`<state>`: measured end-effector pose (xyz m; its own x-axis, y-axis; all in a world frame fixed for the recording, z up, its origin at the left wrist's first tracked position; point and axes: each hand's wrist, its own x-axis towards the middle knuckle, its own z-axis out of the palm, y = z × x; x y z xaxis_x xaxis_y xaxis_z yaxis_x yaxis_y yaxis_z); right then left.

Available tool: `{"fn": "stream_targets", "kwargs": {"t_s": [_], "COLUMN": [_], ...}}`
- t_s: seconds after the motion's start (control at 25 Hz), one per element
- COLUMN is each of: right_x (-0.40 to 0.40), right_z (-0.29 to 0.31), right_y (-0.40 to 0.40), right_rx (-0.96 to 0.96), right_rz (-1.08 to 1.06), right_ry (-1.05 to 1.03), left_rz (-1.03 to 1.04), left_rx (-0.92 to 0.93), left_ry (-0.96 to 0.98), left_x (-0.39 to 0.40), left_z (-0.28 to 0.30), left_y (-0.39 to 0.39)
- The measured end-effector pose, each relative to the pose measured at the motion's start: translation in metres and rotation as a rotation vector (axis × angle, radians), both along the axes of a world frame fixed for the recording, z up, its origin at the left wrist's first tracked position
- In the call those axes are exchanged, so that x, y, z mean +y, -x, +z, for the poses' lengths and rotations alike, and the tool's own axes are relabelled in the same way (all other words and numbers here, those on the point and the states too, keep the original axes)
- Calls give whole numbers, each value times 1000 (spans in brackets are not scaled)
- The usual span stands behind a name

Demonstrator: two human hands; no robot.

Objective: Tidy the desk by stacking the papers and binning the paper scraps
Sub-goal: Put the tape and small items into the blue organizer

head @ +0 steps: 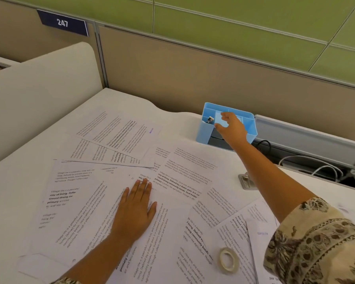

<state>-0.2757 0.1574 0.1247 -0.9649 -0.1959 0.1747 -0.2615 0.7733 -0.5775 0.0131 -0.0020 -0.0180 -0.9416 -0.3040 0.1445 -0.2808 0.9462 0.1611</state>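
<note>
Spread, empty right grip point(230, 126) over blue organizer point(205, 134); flat left grip point(136, 203) pinning papers point(178, 181) nearer than organizer. Gather sheets inward, square edges.

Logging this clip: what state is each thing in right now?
Papers: loose, fanned and overlapping on the desk, not stacked.
Left hand: flat on the papers, fingers straight.
Right hand: over the organizer, fingers loosely spread; cannot tell if it holds anything.
Organizer: upright, open-topped, a small clip in its left compartment.
Tape roll: lying flat on the papers.
Cables: in the open desk tray.
</note>
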Motion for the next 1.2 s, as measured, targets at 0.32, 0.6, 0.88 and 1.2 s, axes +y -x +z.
{"fn": "stream_targets", "kwargs": {"t_s": [0.32,0.6,0.88,1.2], "right_x": [90,146,153,152], "right_z": [-12,-41,-65,-62], "right_y": [-40,-41,-39,-36], "right_rx": [-86,-308,-501,-567], "right_rz": [-26,-361,-458,-431], "right_ry": [-7,-17,-67,-199], "left_rz": [5,-13,-25,-23], "left_rx": [17,25,22,25], "left_ry": [-2,-26,-34,-44], "left_x": [2,1,-1,-1], "left_z": [5,0,-2,-3], "left_y": [1,2,2,3]}}
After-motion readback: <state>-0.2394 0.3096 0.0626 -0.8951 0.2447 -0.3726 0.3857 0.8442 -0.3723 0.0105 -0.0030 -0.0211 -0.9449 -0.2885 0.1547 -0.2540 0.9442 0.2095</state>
